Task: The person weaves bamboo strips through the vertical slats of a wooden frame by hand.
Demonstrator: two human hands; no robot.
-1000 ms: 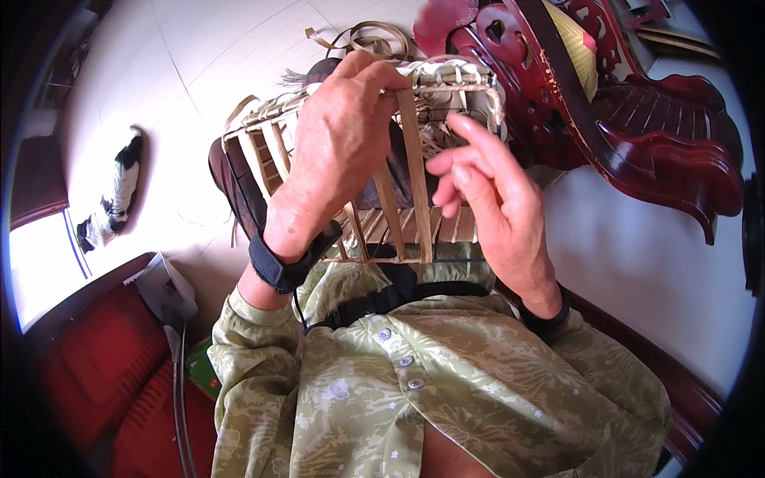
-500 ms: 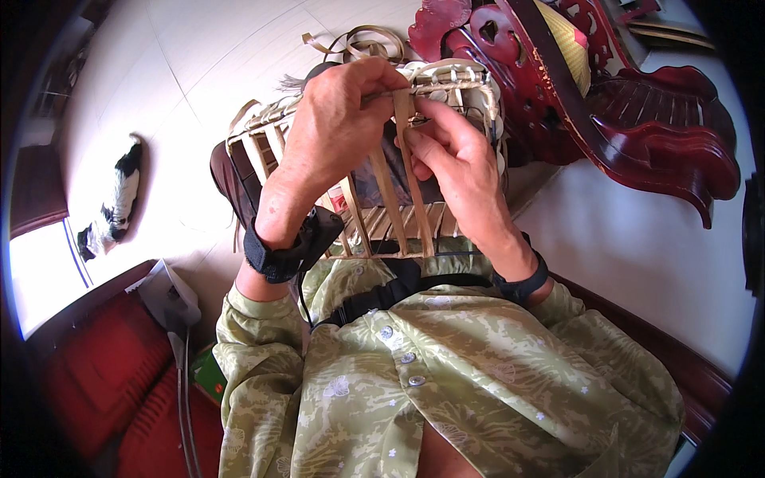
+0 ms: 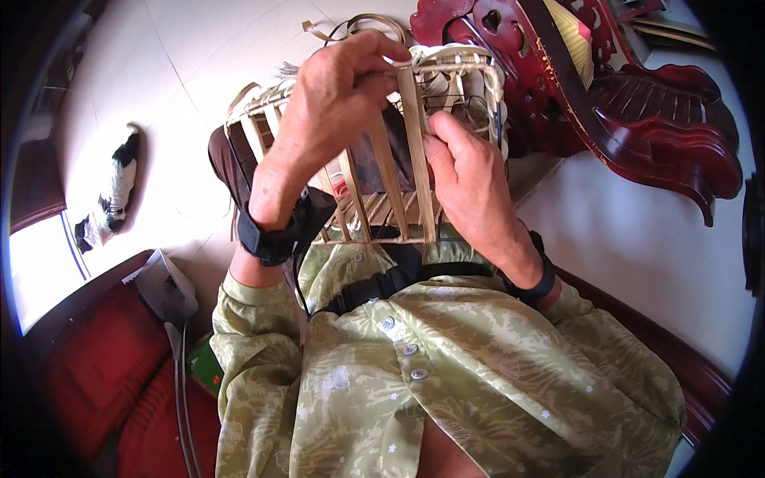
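A box-shaped basket frame point(image 3: 442, 62) with wrapped rails and upright flat strips stands on its side against my lap. My left hand point(image 3: 339, 99) is at its top rail, thumb and fingers pinched at the upper end of a flat tan strip point(image 3: 412, 131). That strip runs from the top rail to the bottom rail. My right hand point(image 3: 474, 175) is closed just right of the strip, with thumb and forefinger pressed together. What those fingers hold is hidden. Further strips point(image 3: 388, 187) slant behind my left forearm.
Loose curled strips point(image 3: 374, 22) lie beyond the basket. A carved dark-red wooden chair point(image 3: 621, 147) stands at the right, with a yellow conical hat point(image 3: 567, 36). At the left a black-and-white animal point(image 3: 111, 195) is on the tiled floor; a red seat point(image 3: 103, 374) is nearer.
My right hand has moved down and slightly right, its fingers curling in. My left hand has risen a little at the top rail. The basket's near bottom edge has shifted up slightly.
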